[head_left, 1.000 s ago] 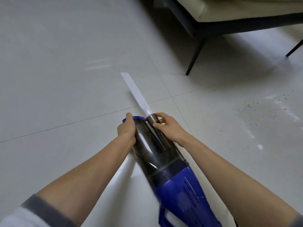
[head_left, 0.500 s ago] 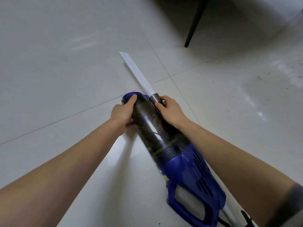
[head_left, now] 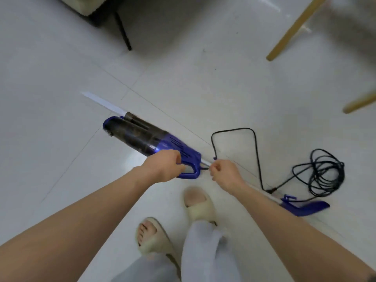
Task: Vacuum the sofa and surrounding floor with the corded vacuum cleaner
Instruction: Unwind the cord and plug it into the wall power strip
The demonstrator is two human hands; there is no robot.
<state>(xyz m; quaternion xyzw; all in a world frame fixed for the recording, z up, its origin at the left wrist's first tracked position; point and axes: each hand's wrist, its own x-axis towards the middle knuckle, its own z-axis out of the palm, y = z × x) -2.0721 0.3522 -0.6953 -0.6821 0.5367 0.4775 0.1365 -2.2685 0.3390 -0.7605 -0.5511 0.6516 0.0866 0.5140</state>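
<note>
Open tiled floor (head_left: 50,139) left of the vacuum cleaner (head_left: 146,139), wide and unobstructed out to the left edge. Crevice nozzle (head_left: 101,102) juts far-left from the body. Right side is cluttered: cord (head_left: 254,151) loops up just beside the right hand (head_left: 223,174), coiled bundle (head_left: 325,174) further right, blue handle end (head_left: 305,207) near-right. Far: dark sofa leg (head_left: 123,31) far-left, two wooden legs (head_left: 295,29) far-right, open floor between them. Near: both sandalled feet (head_left: 198,204) block the spot below the hands.
</note>
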